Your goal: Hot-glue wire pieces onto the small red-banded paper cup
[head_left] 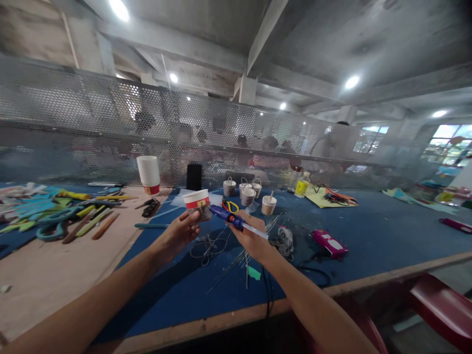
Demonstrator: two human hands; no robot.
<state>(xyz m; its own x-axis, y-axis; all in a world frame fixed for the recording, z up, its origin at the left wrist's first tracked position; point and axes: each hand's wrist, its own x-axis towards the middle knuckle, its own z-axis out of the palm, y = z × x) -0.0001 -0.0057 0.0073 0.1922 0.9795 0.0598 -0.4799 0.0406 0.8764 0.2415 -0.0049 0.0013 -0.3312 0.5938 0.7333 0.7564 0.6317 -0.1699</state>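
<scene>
A: What sort of place does the figure show?

B: A shared craft workshop. A long workbench [368,236] with a blue mat carries scissors [55,221], a stack of paper cups [148,174], small cups with wire handles [248,192] and loose wire [206,246].

A: What marks it as shared?

B: A perforated metal screen [92,132] divides the bench; other people sit behind it. Bare concrete beams [258,44] and ceiling lamps [352,82] suggest an industrial hall.
</scene>
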